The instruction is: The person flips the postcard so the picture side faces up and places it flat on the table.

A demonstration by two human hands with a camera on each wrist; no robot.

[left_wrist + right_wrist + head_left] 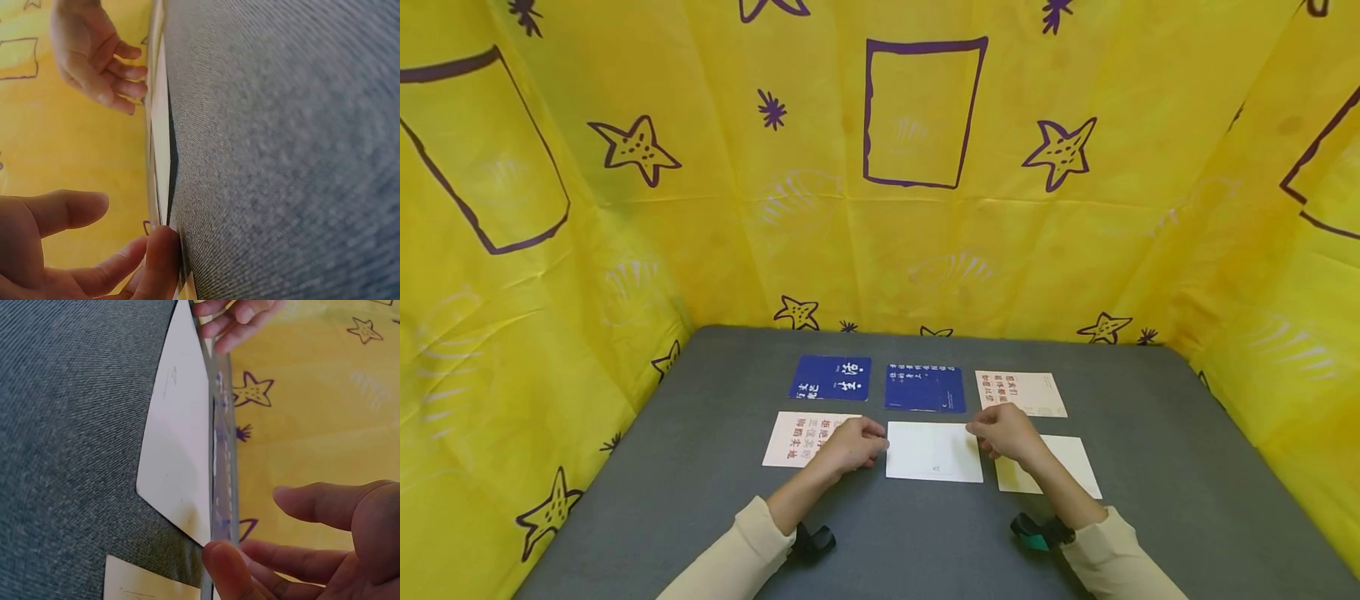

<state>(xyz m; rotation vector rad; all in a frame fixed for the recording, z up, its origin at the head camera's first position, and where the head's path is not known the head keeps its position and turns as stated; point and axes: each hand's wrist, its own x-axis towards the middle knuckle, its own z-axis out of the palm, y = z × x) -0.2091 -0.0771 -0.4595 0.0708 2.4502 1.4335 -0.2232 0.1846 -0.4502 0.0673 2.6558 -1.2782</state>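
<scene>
Apparently the step in hand was squaring up the white card [934,454], which lay flat on the table [917,533] in the lower middle of the head view, between the red-lettered card [788,440] and the cream card [1075,460]. The left hand [852,443] and right hand [1009,429] stood at its sides, thumbs parted from loosely bent fingers, pinching nothing. The next move probably called for light, even contact.

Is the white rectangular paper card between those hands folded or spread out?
Spread out: the white card shows no fold line across its face.
</scene>
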